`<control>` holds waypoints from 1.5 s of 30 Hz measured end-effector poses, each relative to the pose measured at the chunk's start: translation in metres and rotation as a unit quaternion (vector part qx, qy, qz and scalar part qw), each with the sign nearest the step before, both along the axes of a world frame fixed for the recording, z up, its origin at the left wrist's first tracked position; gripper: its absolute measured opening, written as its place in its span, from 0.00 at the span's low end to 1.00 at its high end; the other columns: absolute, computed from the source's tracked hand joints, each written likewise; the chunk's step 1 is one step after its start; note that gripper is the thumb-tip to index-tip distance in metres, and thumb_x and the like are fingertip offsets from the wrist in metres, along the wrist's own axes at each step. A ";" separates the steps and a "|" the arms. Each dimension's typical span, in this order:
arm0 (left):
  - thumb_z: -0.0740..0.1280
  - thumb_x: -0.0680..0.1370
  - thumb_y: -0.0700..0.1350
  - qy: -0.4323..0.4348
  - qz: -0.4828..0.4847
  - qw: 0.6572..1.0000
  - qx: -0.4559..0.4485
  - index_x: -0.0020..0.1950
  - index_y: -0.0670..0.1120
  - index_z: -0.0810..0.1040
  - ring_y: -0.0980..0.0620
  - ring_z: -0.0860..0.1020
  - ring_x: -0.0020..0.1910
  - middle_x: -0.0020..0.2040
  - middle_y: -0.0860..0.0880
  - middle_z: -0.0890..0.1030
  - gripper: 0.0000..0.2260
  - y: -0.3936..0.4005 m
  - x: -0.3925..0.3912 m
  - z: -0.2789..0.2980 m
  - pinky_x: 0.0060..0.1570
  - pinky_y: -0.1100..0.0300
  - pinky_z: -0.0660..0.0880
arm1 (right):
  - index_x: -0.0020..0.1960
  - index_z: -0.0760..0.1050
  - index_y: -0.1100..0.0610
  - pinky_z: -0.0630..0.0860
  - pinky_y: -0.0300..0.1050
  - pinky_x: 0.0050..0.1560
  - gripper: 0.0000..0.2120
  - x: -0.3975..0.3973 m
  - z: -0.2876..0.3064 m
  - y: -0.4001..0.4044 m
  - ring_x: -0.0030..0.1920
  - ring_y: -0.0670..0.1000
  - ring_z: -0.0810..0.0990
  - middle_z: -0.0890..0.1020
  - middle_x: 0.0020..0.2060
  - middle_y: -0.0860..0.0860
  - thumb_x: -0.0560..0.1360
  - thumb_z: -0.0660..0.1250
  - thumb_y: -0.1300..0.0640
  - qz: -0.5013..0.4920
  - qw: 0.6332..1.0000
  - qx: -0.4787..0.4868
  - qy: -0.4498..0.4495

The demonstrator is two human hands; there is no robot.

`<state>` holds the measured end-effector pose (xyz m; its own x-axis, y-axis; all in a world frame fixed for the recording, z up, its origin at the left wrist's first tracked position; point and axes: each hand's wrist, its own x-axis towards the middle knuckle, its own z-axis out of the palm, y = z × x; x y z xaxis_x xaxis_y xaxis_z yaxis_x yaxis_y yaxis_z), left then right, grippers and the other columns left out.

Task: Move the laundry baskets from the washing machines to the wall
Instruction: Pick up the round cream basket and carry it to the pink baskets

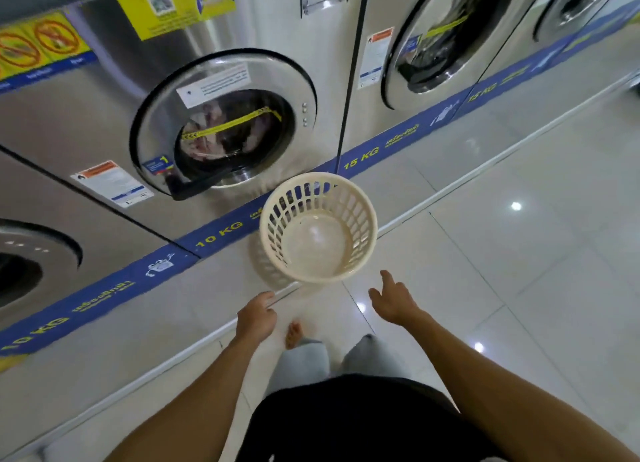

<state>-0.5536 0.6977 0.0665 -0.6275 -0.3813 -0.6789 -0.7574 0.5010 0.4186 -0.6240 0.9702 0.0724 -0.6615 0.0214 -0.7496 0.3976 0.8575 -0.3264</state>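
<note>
A round cream plastic laundry basket [318, 227] with slotted sides stands empty on the tiled floor, right against the base of a steel washing machine [221, 122] marked 10 KG. My left hand [256, 317] is stretched toward the basket's near rim, just short of it, fingers loosely curled and holding nothing. My right hand [393, 298] reaches toward the near right of the rim, fingers spread, a small gap away. Neither hand touches the basket.
A row of front-loading machines runs along the left and top; a second machine [446, 35] marked 15 KG is to the right, with laundry behind its closed door. Glossy white floor tiles [502, 253] spread to the right. My bare foot [293, 335] is just behind my hands.
</note>
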 end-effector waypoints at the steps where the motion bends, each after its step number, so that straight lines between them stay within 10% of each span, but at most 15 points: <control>1: 0.59 0.76 0.37 -0.001 -0.002 1.000 -0.003 0.68 0.49 0.76 0.41 0.76 0.64 0.66 0.43 0.79 0.21 -0.001 -0.010 0.000 0.64 0.56 0.70 | 0.80 0.52 0.56 0.69 0.62 0.69 0.29 -0.010 0.000 0.005 0.72 0.66 0.68 0.65 0.75 0.64 0.83 0.56 0.48 -0.002 1.000 0.002 0.000; 26: 0.57 0.82 0.48 -0.042 0.184 0.981 -0.041 0.69 0.49 0.74 0.37 0.76 0.61 0.64 0.36 0.77 0.17 0.057 -0.144 -0.153 0.60 0.48 0.73 | 0.77 0.52 0.47 0.76 0.62 0.58 0.29 -0.246 -0.164 0.015 0.62 0.66 0.75 0.74 0.63 0.61 0.80 0.60 0.48 0.068 0.997 -0.001 -0.022; 35: 0.57 0.81 0.49 -0.143 0.187 0.972 0.002 0.78 0.61 0.47 0.35 0.72 0.64 0.72 0.38 0.66 0.29 0.021 -0.156 -0.236 0.54 0.48 0.73 | 0.81 0.43 0.42 0.75 0.59 0.60 0.35 -0.272 -0.247 -0.001 0.57 0.59 0.71 0.64 0.68 0.61 0.83 0.59 0.57 0.088 0.996 -0.008 0.014; 45: 0.62 0.80 0.51 -0.127 0.152 0.976 -0.095 0.79 0.59 0.53 0.34 0.76 0.61 0.67 0.38 0.75 0.30 0.035 -0.143 -0.197 0.59 0.41 0.76 | 0.80 0.47 0.42 0.76 0.50 0.46 0.36 -0.281 -0.217 0.019 0.47 0.58 0.75 0.71 0.61 0.61 0.81 0.65 0.53 0.179 0.982 0.017 0.060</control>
<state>-0.6964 0.7329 -0.1302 -0.2861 -0.6581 -0.6964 -0.9505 0.2868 0.1195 -0.9052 0.9890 -0.1443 -0.7149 -0.2053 -0.6684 0.0292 0.9463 -0.3219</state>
